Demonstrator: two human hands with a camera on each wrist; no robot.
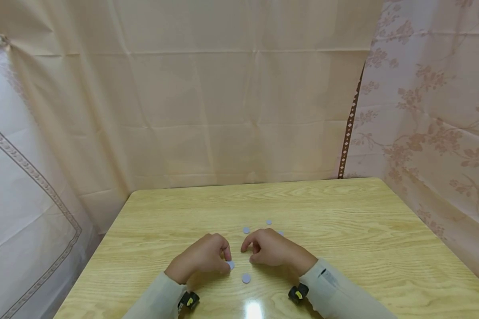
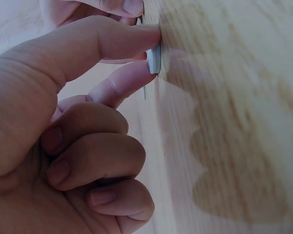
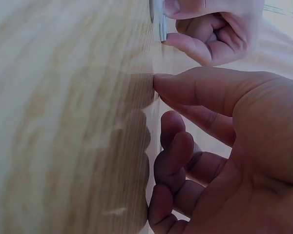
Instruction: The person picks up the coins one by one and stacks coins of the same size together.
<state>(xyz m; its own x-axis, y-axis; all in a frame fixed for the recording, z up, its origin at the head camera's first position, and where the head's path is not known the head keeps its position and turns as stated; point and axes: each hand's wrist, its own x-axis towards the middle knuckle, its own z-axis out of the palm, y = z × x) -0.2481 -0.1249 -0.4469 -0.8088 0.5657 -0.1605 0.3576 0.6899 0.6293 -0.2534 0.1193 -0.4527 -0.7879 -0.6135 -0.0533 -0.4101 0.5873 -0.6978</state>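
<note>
In the head view my left hand [image 1: 204, 256] is low over the table, and its thumb and index finger pinch a small pale grey disc [image 1: 231, 265] by the edges. The left wrist view shows this disc [image 2: 155, 59] edge-on at the wood, its rim showing a layered line; the other left fingers are curled in. My right hand [image 1: 272, 249] is just across from it, thumb and index finger apart and bent down to the tabletop, with nothing visible between them. Another grey disc [image 1: 245, 278] lies flat on the near side, between the two wrists.
Beyond the right hand lie a disc [image 1: 246, 230], a farther disc [image 1: 268, 222] and a disc [image 1: 280, 233] partly covered by that hand. All are on a wood-grain table [image 1: 175, 208]. A beige curtain [image 1: 231, 110] hangs behind its far edge.
</note>
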